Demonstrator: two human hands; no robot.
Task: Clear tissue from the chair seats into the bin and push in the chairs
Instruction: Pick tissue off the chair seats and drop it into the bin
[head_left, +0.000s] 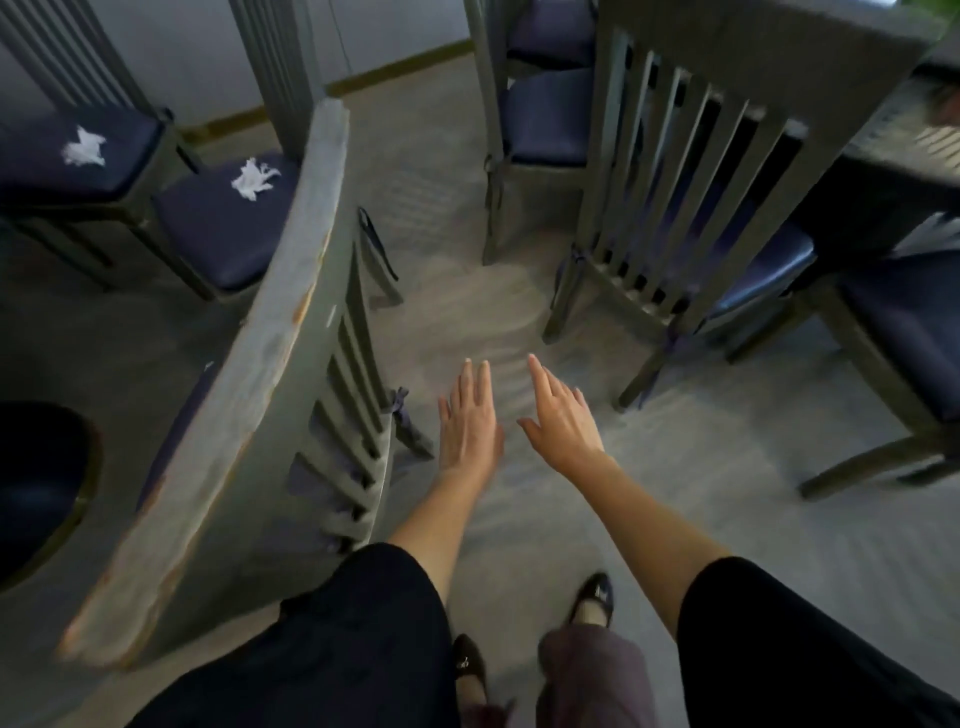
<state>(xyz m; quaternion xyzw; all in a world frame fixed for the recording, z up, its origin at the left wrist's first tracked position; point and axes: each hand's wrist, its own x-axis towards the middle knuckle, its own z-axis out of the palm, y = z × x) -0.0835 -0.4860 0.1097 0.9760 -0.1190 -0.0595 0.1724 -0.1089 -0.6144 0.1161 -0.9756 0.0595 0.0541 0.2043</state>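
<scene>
My left hand (470, 415) and my right hand (561, 415) hang side by side over the grey carpet, fingers straight, holding nothing and touching nothing. Just left of my left hand stands a grey wooden chair (280, 332) with its slatted back toward me. At the upper left, one crumpled white tissue (84, 147) lies on a navy chair seat (41, 171), and a second tissue (254, 177) lies on the neighbouring navy seat (223, 228). A slatted chair (691, 171) stands ahead on the right, its seat under a table.
A dark table (883, 171) is at the upper right with more navy-seated chairs (904, 332) around it. A dark round object with a brownish rim (41, 488) sits at the left edge. Open carpet runs between the chairs ahead of my feet.
</scene>
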